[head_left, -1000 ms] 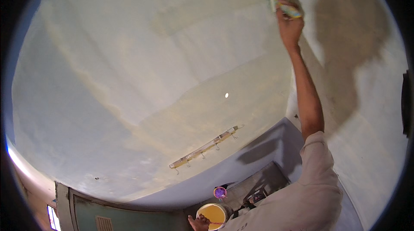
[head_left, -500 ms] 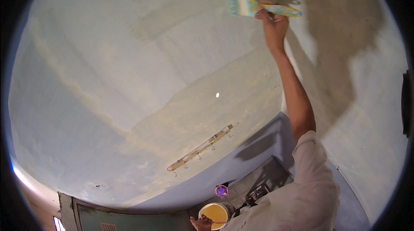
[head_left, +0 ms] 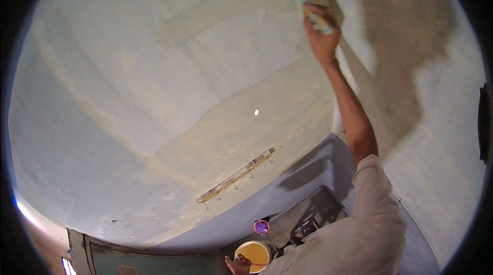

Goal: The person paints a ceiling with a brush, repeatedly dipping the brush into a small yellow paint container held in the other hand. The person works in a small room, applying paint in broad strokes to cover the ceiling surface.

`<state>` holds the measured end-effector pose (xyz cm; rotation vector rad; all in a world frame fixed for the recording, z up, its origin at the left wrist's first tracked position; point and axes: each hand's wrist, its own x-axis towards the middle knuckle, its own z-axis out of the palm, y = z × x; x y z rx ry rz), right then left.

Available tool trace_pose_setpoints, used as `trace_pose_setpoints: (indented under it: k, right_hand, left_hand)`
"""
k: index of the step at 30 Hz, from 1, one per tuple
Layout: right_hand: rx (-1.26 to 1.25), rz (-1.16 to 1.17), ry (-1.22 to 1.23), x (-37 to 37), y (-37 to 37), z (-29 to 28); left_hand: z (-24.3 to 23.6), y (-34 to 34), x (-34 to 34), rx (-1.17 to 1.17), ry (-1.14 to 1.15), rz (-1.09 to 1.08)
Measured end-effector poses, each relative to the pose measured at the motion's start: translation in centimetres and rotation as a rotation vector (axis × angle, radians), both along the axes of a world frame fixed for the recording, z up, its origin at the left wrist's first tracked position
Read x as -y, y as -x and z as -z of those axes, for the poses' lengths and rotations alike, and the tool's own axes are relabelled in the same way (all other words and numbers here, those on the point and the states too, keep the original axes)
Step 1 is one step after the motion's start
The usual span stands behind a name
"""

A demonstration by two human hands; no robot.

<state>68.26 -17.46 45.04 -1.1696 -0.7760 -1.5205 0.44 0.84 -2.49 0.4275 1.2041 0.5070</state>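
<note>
In the head view, the brush (head_left: pixel 312 16) has just been swung round! Half a second ago it was laid nearly sideways, bristles to the left; now the handle is slanted down to the right, the bristle end tipped up and left, all slightly blurred. It is held high on the wall (head_left: pixel 205 80), near the corner with the adjoining wall (head_left: pixel 441 162), its handle pinched between thumb and fingers of the right hand (head_left: pixel 324 39). Whether plaster is touched by the bristles cannot be told.

A darker, damp-looking band (head_left: pixel 221 10) is seen stretching left from there, its outline barely altered; the turn is best read as a new stroke angle near the corner, not fresh ground covered.

Down to the containers! The bucket (head_left: pixel 269 250) is seen with yellow liquid (head_left: pixel 252 251) inside. The left hand (head_left: pixel 238 264) has been kept at its edge, thumb stuck out, fingers curled by a reddish bar across the opening; whether that is gripped cannot be told. Just beyond, a small pink-rimmed tub (head_left: pixel 254 227) is spotted, something purple inside, too small to be made out.
</note>
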Motion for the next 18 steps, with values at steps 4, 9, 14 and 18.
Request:
trace_pose_setpoints:
  k: [4, 9, 14, 18]
  right_hand:
    - [0.031, -0.023, 0.062, -5.8, 6.6, 0.1]
    - [0.11, -0.162, 0.181, -7.9, 11.3, 0.3]
    - [-0.166, -0.652, 0.024, -6.0, 9.0, 1.4]
    - [-0.426, -0.586, -0.242, -1.3, 1.1, 2.8]
  left_hand:
    - [-2.8, -0.8, 1.7, 0.012, -0.025, -0.018]
    - [-2.2, -0.8, 1.6, 0.02, -0.054, 0.036]
    - [-5.1, -1.6, 2.7, -0.01, -0.023, 0.013]
    - [-2.9, -1.2, 2.3, 0.036, -0.022, -0.041]
